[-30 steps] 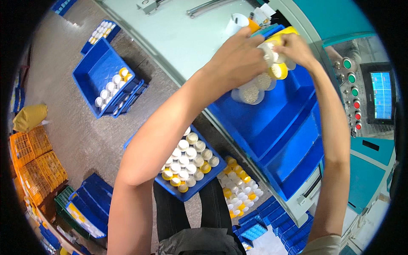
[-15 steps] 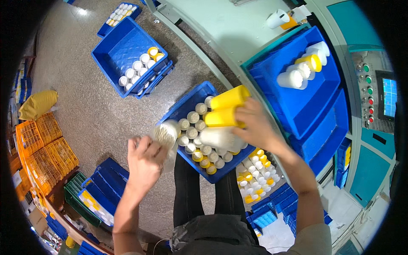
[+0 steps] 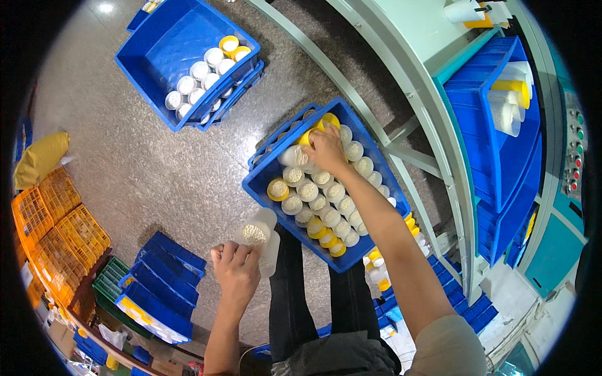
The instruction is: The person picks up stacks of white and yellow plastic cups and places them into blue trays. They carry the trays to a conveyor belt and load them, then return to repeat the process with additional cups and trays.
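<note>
My left hand [image 3: 237,266] is closed around translucent white cups [image 3: 266,229], held low beside my leg; one shows white pellets in its mouth. Over the near blue crate [image 3: 252,187], my right hand [image 3: 327,151] reaches to the crate's far left part. Its fingers grip yellow cups [image 3: 307,135], with a white cup [image 3: 292,156] against them; how many it holds is partly hidden. Rows of upright white cups [image 3: 318,202] filled with pellets, with a few yellow ones [image 3: 327,238] among them, stand in that crate.
Another blue crate [image 3: 147,59] with white and yellow cups sits on the floor at the far left. A machine frame [image 3: 433,94] runs along the right, bearing tilted blue crates [image 3: 476,113] and a button panel [image 3: 574,147]. Orange baskets [image 3: 59,219] stand at the left.
My right hand has lowered its yellow and white cups into the crate. The left hand still holds its cups, now lower and nearer my leg. The whole view has shifted.
</note>
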